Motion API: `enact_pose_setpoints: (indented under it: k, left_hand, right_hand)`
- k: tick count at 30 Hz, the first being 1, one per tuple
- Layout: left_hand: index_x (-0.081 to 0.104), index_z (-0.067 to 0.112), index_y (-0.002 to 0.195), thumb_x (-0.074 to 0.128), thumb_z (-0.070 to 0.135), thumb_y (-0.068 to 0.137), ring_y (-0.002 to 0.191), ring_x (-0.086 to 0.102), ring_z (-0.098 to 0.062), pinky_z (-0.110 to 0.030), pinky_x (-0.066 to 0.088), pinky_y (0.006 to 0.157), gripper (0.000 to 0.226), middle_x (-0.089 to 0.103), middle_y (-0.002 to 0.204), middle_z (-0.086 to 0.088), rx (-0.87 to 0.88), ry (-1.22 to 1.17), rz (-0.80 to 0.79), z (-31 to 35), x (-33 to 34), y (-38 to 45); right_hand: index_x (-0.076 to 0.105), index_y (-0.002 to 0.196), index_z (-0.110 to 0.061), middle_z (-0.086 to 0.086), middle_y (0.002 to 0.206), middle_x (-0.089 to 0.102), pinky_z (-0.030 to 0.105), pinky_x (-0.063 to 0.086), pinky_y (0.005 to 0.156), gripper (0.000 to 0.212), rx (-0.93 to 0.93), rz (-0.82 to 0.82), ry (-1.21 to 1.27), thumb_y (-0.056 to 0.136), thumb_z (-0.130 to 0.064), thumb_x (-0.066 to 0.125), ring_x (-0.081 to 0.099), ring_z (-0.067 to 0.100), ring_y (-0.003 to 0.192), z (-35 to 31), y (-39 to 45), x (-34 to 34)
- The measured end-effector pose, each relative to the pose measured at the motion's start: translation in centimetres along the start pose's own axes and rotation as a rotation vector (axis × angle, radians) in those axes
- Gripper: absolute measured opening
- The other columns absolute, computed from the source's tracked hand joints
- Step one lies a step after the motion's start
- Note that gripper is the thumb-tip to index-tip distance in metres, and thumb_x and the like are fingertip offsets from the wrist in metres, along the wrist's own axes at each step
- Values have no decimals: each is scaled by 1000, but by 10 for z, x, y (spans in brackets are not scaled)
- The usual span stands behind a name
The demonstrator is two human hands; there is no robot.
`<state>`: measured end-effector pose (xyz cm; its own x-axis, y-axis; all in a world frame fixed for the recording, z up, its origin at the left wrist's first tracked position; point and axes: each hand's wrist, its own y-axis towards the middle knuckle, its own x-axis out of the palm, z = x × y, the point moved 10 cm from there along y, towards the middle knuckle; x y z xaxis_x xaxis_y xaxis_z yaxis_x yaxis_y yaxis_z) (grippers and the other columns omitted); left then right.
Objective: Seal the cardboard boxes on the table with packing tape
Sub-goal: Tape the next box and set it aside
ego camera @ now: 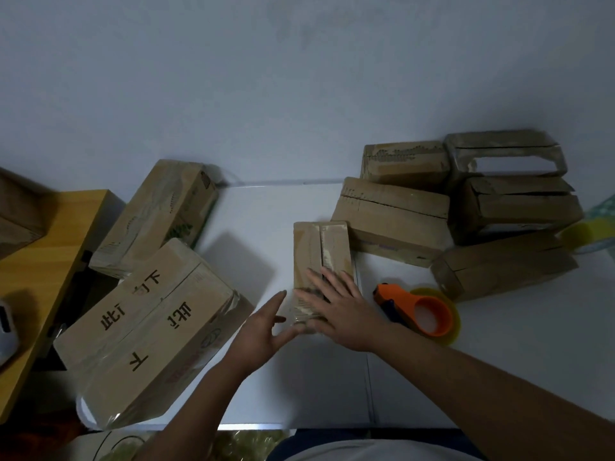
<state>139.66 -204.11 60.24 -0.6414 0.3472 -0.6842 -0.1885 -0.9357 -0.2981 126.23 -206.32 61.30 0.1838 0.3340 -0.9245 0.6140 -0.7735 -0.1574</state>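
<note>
From my remote seat I took the small cardboard box (321, 257) at the middle of the white desk (499, 344) as my landmark. Far to its left a wooden side table (50, 247) stood beside the desk. Nearer, still left of the small box, lay two big cartons: a printed carton (146, 327) with dark characters on top, and behind it a plain long carton (156, 214) set at an angle. The left hand (263, 331) lay at the near left corner of the small box, fingers straight and spread, its fingertips touching the taped end; its grip was apart and held nothing. The right hand (339, 307) pressed flat on the near half of the small box's top, fingers straight over the seam, grip apart too. Just right of the small box lay the orange tape dispenser (419, 311) on the desk, untouched. Behind and to the right of the small box was a cluster of cardboard boxes (466, 207), some with flaps gaping.
</note>
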Motion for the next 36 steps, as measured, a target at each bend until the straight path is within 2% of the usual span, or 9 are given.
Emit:
enact_pose_setpoints:
  k: [2, 4, 6, 8, 11, 16, 23, 26, 36]
  left_hand:
    - [32, 29, 152, 56, 64, 81, 95, 52, 22, 2, 39, 76, 83, 53, 145, 0, -73, -99, 80, -1, -9, -2]
    - [32, 26, 152, 53, 61, 85, 101, 50, 21, 0, 39, 83, 79, 50, 147, -1, -81, -104, 156, 6, -19, 2]
    - [27, 22, 154, 50, 61, 88, 127, 48, -1, -23, 43, 103, 80, 38, 156, 0, -47, -65, 179, 20, -23, 13]
    - [23, 19, 155, 52, 60, 91, 140, 39, -19, -41, 39, 112, 82, 33, 158, -2, -17, -44, 187, 36, -21, 28]
    - [15, 13, 156, 55, 65, 87, 145, 27, -32, -45, 28, 118, 95, 20, 161, -14, -49, 106, 215, 51, -12, 50]
    - [-13, 23, 156, 37, 87, 78, 150, 0, -38, -52, 9, 120, 112, -19, 163, -15, -96, 525, 76, 57, 26, 58]
    - [-19, 44, 151, 68, 61, 80, 149, -21, -31, -58, -7, 117, 114, -30, 161, -1, 184, 692, -420, 58, 31, 51]
    - [-14, 47, 152, 71, 46, 84, 149, -21, -30, -57, -7, 118, 109, -28, 161, 5, 177, 648, -382, 58, 24, 40]
    - [8, 47, 154, 62, 54, 88, 151, -15, -21, -61, 10, 117, 86, -20, 163, 14, 10, 462, 28, 28, 5, -3]
  right_hand:
    - [15, 153, -37, -14, 159, -17, 40, -8, 118, 57, 109, 140, 198, 101, -49, 36, -24, 12, 146, 18, -2, -22]
    - [18, 153, -32, -13, 162, -5, 37, 9, 118, 58, 322, 256, 517, 101, -42, 41, -5, 10, 148, 48, -11, -37]
    - [21, 150, -31, -11, 154, 25, 21, 39, 105, 56, 459, 238, 975, 100, -42, 45, 34, -6, 134, 63, -20, -28]
    - [27, 144, -37, -15, 137, 40, 7, 47, 81, 50, 517, 185, 1168, 99, -46, 45, 49, -17, 110, 63, -28, -17]
    - [30, 148, -34, -4, 143, 47, 27, 48, 97, 54, 586, 98, 1278, 98, -52, 42, 55, 3, 116, 63, -40, 3]
    - [33, 147, -26, 0, 148, 41, 29, 38, 98, 53, 647, 230, 1078, 99, -45, 45, 44, 8, 121, 86, -65, -15]
    - [34, 147, -20, 5, 151, 38, 39, 37, 109, 50, 614, 341, 771, 101, -34, 47, 38, 19, 137, 109, -69, -51]
    - [30, 149, -21, 5, 153, 35, 36, 35, 109, 53, 557, 267, 749, 100, -37, 47, 35, 20, 138, 101, -46, -49]
    - [36, 148, -16, -1, 156, 24, 26, 32, 107, 50, 399, 58, 583, 101, -32, 47, 39, 19, 135, 90, 0, -44]
